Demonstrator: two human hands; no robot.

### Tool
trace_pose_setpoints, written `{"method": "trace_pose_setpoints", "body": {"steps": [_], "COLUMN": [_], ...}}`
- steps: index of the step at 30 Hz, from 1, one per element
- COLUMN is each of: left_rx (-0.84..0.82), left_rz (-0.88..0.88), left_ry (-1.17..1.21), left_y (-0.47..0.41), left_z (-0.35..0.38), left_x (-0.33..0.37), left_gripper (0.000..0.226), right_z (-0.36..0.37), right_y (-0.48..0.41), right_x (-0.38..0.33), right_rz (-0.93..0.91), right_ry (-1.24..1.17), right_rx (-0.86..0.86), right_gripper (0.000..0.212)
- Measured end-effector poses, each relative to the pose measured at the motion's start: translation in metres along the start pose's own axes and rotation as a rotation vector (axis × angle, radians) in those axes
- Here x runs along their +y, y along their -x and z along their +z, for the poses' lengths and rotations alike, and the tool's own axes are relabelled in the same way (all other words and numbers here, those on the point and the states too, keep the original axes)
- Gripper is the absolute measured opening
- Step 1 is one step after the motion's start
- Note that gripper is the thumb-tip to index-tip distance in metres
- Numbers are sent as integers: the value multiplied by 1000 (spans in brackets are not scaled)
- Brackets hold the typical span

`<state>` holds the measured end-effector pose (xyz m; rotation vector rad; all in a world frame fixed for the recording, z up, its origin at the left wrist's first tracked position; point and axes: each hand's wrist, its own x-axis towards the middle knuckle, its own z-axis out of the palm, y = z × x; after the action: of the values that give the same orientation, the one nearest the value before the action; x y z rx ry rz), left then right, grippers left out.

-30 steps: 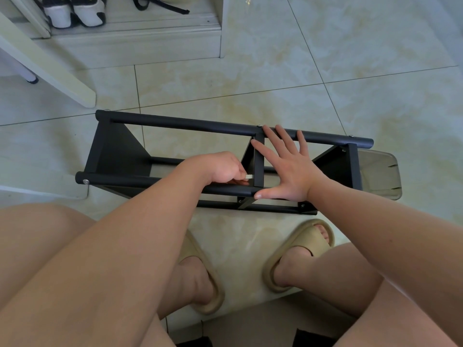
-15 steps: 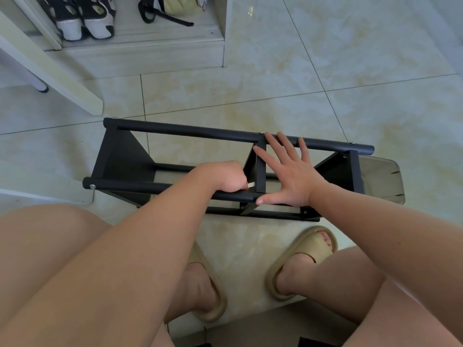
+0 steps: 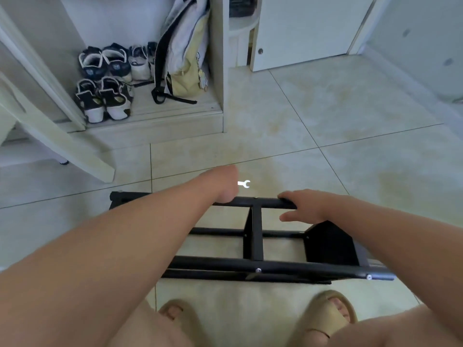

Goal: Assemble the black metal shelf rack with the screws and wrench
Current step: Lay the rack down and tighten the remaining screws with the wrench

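The rack (image 3: 256, 237) lies on its side on the floor (image 3: 350, 159), its near bar just beyond the slippers (image 3: 325, 314). Bare tile opens beyond and to the right; a cabinet (image 3: 217, 71) stands well back on the left. The right hand (image 3: 305, 206) curls over the far bar, thumb below. The left hand (image 3: 225, 184) reaches past that bar with the wrench (image 3: 244, 183) at its tip; its fingers are hidden, so its grip cannot be told.

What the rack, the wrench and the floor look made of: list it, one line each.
The rack: round tubes and flat brackets, matte black, likely painted or powder-coated metal; bright screw heads at joints.
The wrench: thin, flat, pale; probably stamped steel, though glare washes it out.
The floor: glossy cream marbled tiles with grout lines; ceramic or stone, unclear.
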<state>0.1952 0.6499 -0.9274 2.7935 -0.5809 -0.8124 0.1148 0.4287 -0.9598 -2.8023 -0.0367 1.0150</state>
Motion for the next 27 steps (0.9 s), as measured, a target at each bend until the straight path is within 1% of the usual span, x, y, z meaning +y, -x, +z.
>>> {"method": "trace_pose_setpoints", "body": {"steps": [2, 3, 6, 9, 11, 13, 15, 18, 20, 23, 25, 27], "left_rx": [-33, -42, -78, -219, -341, -358, -285, -143, 1, 205, 272, 270], "left_rz": [-20, -37, -81, -93, -110, -124, -134, -148, -146, -113, -93, -85], "left_ry": [32, 48, 92, 127, 219, 234, 214, 163, 123, 125, 105, 103], "left_y": [-13, -18, -31, -40, -44, -46, -49, -48, -45, -37, -32, -28], "left_z": [4, 8, 21, 26, 27, 26, 26, 25, 24, 19, 17, 19], "left_x": [-3, -5, -8, -9, -9, -8, -10, -15, -21, -29, -34, -39], "left_gripper": [23, 27, 24, 21, 26, 25, 23, 9, 15, 8, 5, 4], "right_z": [1, 1, 2, -2, -5, -7, -7, -7, -12, -19, -17, -11], "right_y": [-8, -14, -30, -42, -46, -47, -47, -46, -44, -41, -39, -38], "right_x": [7, 8, 8, 4, 4, 4, 2, -6, -11, -19, -26, -31], "right_rz": [11, 11, -7, -31, -36, -41, -46, -49, -66, -125, -150, -158], "right_ry": [-103, -145, -202, -236, -246, -244, -211, -114, -61, 6, 30, 42], "right_rx": [-9, -12, -44, -123, -161, -147, -80, 73, 186, 350, 420, 445], "right_gripper": [47, 44, 37, 42, 47, 45, 45, 48, 48, 49, 48, 45]}}
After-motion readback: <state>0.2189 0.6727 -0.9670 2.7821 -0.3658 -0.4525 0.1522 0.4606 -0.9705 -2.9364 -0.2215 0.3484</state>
